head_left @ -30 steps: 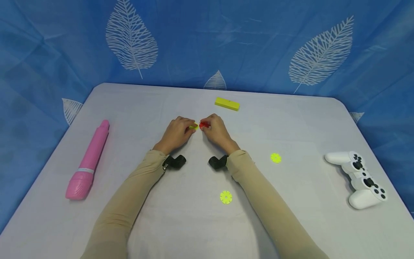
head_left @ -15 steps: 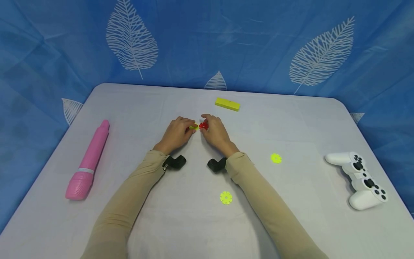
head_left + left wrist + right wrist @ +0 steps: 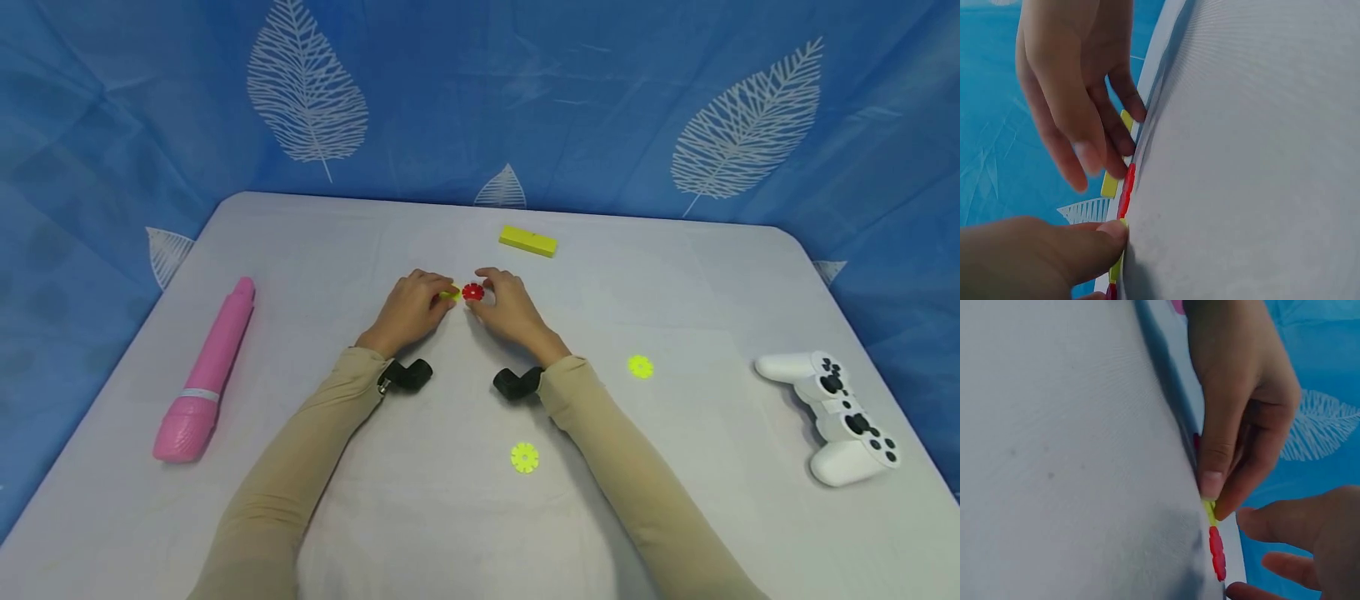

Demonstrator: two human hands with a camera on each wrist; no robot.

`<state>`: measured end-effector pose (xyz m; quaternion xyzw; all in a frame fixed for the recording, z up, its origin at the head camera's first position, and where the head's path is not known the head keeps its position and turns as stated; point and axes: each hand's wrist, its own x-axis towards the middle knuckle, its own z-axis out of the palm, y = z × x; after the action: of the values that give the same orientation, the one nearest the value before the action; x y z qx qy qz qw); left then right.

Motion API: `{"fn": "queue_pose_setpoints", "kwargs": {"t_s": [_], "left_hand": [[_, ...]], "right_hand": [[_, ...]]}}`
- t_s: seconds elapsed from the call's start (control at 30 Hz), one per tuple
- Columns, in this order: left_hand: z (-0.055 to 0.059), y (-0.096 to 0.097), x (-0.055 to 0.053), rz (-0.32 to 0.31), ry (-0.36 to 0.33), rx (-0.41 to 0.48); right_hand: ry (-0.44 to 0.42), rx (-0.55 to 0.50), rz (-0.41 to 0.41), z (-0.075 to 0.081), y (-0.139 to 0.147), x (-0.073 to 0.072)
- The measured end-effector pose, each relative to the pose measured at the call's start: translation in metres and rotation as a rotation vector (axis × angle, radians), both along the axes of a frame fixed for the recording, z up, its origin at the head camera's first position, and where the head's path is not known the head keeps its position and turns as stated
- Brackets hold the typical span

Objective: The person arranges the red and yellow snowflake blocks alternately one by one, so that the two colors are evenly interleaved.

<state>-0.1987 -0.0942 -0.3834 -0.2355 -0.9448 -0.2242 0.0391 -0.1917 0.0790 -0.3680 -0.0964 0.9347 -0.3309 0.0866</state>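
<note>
My left hand (image 3: 411, 310) pinches a yellow notched disc (image 3: 450, 292) at the middle of the table; its fingers cover much of it. Directly to the right lies a red notched disc (image 3: 472, 292), its edge at the yellow one. In the right wrist view the red disc (image 3: 1217, 553) appears edge-on beside the yellow disc (image 3: 1210, 512). My right hand (image 3: 513, 310) is spread around the red disc, thumb and fingers apart, not gripping it. A dark red piece (image 3: 1111, 291) shows beyond the yellow disc in the left wrist view, partly hidden by my left hand.
Two loose yellow notched discs lie apart, one right of centre (image 3: 641, 367), one nearer the front (image 3: 524, 457). Behind the hands is a yellow bar (image 3: 528, 241). A pink baton-shaped object (image 3: 206, 375) lies left, a white game controller (image 3: 828, 417) right.
My right hand has let go of the red disc, spread its fingers and drawn slightly right. The red disc now lies flat in sight. My left hand has stayed put.
</note>
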Motion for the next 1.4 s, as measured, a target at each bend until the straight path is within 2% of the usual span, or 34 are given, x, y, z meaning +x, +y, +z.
{"fn": "queue_pose_setpoints", "kwargs": {"t_s": [0.23,0.47,0.73,1.0,1.2,1.4], "left_hand": [[0.002,0.002,0.0,-0.005,-0.005,0.005],[0.002,0.006,-0.001,0.012,-0.037,-0.025],[0.004,0.016,-0.004,-0.008,-0.056,-0.076],[0.005,0.028,-0.008,-0.035,-0.053,-0.078],[0.002,0.032,-0.009,-0.015,-0.065,-0.072],[0.003,0.035,-0.008,0.001,-0.101,-0.042]], "right_hand": [[-0.094,-0.056,0.072,0.007,0.019,0.016],[-0.146,-0.002,0.181,0.016,0.03,0.04],[-0.104,0.053,0.291,0.023,0.043,0.075],[-0.07,0.084,0.318,0.03,0.059,0.107],[-0.039,0.091,0.342,0.031,0.071,0.13],[0.01,0.113,0.322,0.026,0.081,0.15]]}}
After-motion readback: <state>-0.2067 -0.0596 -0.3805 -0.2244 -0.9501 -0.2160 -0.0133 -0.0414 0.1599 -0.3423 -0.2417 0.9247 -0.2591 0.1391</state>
